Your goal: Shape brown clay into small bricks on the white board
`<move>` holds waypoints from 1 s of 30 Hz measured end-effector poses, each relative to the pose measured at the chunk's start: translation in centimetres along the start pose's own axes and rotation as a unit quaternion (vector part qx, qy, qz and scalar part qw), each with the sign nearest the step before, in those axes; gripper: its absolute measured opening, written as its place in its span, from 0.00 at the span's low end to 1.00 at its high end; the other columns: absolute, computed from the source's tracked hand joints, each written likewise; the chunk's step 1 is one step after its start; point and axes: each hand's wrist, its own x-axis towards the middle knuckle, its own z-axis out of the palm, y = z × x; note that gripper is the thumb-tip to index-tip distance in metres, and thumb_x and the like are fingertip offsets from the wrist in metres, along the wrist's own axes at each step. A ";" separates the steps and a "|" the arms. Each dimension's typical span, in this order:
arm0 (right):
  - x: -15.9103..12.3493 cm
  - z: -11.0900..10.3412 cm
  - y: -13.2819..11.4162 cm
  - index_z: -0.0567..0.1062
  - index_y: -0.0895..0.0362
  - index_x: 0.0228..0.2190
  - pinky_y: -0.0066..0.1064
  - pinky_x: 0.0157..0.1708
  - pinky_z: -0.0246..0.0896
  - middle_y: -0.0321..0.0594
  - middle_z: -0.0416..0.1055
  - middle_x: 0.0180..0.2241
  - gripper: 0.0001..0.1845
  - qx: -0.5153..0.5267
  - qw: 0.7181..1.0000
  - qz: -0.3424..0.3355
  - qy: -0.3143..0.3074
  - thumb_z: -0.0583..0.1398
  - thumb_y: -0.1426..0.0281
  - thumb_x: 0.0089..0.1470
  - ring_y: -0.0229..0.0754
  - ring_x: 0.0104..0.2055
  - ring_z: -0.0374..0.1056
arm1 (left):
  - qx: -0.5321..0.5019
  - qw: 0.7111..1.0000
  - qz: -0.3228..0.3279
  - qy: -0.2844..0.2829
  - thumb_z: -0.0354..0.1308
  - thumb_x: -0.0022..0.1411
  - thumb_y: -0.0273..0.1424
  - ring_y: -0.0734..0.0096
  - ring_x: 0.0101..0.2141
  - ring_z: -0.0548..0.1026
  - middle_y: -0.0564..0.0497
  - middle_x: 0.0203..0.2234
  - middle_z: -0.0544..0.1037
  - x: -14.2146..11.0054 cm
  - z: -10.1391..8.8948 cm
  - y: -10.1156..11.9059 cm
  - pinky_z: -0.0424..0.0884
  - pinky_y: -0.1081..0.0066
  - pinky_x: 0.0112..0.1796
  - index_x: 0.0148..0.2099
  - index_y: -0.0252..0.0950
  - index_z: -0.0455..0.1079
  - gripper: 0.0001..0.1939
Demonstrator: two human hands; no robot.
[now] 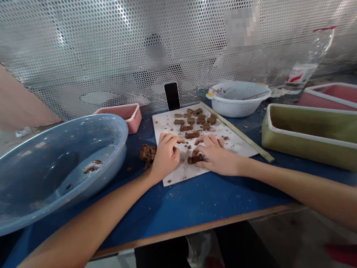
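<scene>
A white board [176, 175] lies on the blue table, with several small brown clay-like blocks [192, 135] spread over its far half. My right hand [215, 158] rests low over the board, its thumb and fingers around a short brown clay-like piece [195, 159]. Held over the board's left edge, my left hand [167, 153] has its fingers bent and its thumb apart, and nothing shows between them. Just left of that hand sits a rough brown lump [148, 152], partly hidden by it. Crumbs dot the board between the hands.
A large blue basin [115, 136] stands left, beside a pink tub [134, 118]. A phone [172, 96] leans upright behind the board. A wooden strip [238, 132] lies along the board's right side. Farther right are a white basin [239, 107], green trough [308, 142] and plastic bottle [305, 69].
</scene>
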 end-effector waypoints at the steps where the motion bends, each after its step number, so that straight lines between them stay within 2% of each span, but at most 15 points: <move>1: 0.0 -0.1 -0.1 0.77 0.51 0.48 0.66 0.67 0.53 0.51 0.60 0.65 0.13 0.003 1.000 0.002 -0.004 0.61 0.58 0.69 0.68 0.71 0.52 | 0.000 1.000 0.001 0.002 0.51 0.59 0.14 0.54 0.50 0.72 0.47 0.43 0.80 0.0 0.0 0.0 0.74 0.54 0.53 0.47 0.38 0.76 0.21; 6: 0.0 0.0 -0.1 0.78 0.51 0.46 0.67 0.69 0.51 0.50 0.60 0.65 0.12 0.002 1.000 -0.007 0.000 0.62 0.57 0.68 0.68 0.71 0.53 | -0.005 1.000 0.009 0.007 0.51 0.59 0.13 0.55 0.50 0.72 0.47 0.43 0.80 0.0 0.1 0.0 0.73 0.55 0.52 0.47 0.37 0.76 0.21; 10: -0.1 0.0 0.5 0.79 0.50 0.48 0.67 0.70 0.48 0.51 0.60 0.66 0.15 -0.008 1.000 -0.022 0.002 0.61 0.54 0.70 0.68 0.73 0.51 | -0.004 1.000 0.013 0.008 0.51 0.58 0.13 0.55 0.50 0.72 0.47 0.43 0.80 0.0 0.1 -0.1 0.73 0.56 0.52 0.47 0.37 0.76 0.22; 13: 0.0 -0.2 1.1 0.79 0.48 0.51 0.69 0.70 0.47 0.50 0.61 0.65 0.16 -0.005 0.999 -0.039 -0.002 0.62 0.54 0.69 0.68 0.72 0.53 | -0.004 1.000 0.012 0.008 0.51 0.58 0.13 0.55 0.50 0.72 0.47 0.43 0.79 0.0 0.1 -0.1 0.73 0.57 0.52 0.47 0.37 0.76 0.21; 16: 0.1 -0.2 1.6 0.80 0.48 0.50 0.69 0.70 0.46 0.49 0.62 0.66 0.15 -0.004 0.998 -0.057 0.003 0.64 0.54 0.67 0.68 0.72 0.53 | -0.003 1.000 0.010 0.008 0.51 0.60 0.14 0.54 0.49 0.72 0.47 0.42 0.79 0.0 0.1 0.0 0.73 0.56 0.51 0.47 0.37 0.76 0.20; 21: 0.3 -0.2 1.8 0.81 0.51 0.46 0.67 0.69 0.48 0.50 0.62 0.65 0.13 -0.003 0.998 -0.063 0.009 0.66 0.56 0.66 0.67 0.71 0.53 | -0.001 1.000 0.002 0.001 0.51 0.60 0.15 0.54 0.49 0.72 0.47 0.42 0.80 0.1 0.2 0.1 0.73 0.56 0.52 0.46 0.38 0.76 0.20; 25: 0.2 -0.2 1.9 0.80 0.51 0.47 0.67 0.68 0.49 0.50 0.64 0.63 0.14 -0.010 0.995 -0.097 0.018 0.63 0.55 0.69 0.65 0.69 0.56 | -0.008 1.000 0.006 0.006 0.51 0.59 0.14 0.54 0.49 0.72 0.47 0.42 0.79 0.1 0.2 0.1 0.73 0.55 0.52 0.46 0.37 0.76 0.20; 30: 0.3 -0.1 2.0 0.79 0.54 0.43 0.64 0.67 0.52 0.53 0.64 0.62 0.14 -0.032 0.991 -0.125 0.043 0.64 0.56 0.67 0.65 0.69 0.56 | -0.005 1.000 0.002 0.001 0.51 0.59 0.15 0.54 0.50 0.72 0.47 0.42 0.79 0.1 0.1 0.1 0.73 0.55 0.53 0.46 0.38 0.75 0.19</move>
